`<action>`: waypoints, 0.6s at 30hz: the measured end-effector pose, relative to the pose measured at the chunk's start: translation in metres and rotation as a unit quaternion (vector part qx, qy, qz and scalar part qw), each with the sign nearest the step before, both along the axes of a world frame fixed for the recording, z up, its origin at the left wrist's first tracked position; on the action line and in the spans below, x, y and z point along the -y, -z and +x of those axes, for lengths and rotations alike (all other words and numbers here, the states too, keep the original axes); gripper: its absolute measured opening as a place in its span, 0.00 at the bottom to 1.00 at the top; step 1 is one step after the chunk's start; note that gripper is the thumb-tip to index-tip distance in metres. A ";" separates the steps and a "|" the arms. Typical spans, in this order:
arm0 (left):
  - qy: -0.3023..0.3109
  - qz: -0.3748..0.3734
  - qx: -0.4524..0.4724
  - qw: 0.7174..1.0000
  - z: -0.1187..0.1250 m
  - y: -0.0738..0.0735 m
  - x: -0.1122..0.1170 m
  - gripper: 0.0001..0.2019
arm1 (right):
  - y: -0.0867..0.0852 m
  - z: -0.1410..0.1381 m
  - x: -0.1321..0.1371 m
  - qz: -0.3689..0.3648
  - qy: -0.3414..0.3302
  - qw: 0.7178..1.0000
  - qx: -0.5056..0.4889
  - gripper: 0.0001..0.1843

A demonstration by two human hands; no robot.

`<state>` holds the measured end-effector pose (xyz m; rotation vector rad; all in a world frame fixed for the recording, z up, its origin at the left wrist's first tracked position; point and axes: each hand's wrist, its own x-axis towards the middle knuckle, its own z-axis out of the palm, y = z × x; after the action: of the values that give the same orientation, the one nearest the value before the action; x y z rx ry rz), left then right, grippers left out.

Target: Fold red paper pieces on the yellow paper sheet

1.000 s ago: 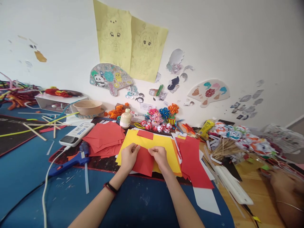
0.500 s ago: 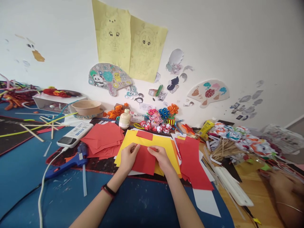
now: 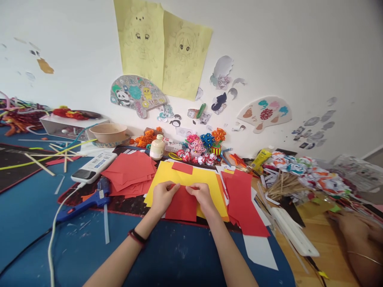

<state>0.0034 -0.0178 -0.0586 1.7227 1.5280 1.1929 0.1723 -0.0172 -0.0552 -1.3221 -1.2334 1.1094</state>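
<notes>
Both hands pinch the top edge of a small red paper sheet that lies over a yellow paper sheet. My left hand grips its upper left part, fingers curled. My right hand grips the upper right part, thumb and fingers pressed together. A small red rectangle rests on the yellow sheet just beyond the hands. A black band sits on my left wrist.
A stack of red squares lies to the left, long red strips to the right. A blue glue gun, a white power strip, a glue bottle, a bowl and paper flowers surround them. Another person's arm rests at far right.
The red sheet has turned slightly, its lower edge now more level, and both hands shifted a little on its top edge. The view has tilted down slightly.
</notes>
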 end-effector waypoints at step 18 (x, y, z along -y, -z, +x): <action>-0.057 -0.005 0.028 0.998 0.009 -0.007 0.004 0.19 | 0.009 -0.009 -0.004 0.074 0.050 0.994 0.063 0.13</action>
<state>0.0124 -0.0220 -0.0512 1.6010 1.6132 1.2772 0.1634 -0.0127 -0.0640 -1.3411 -1.3013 0.8577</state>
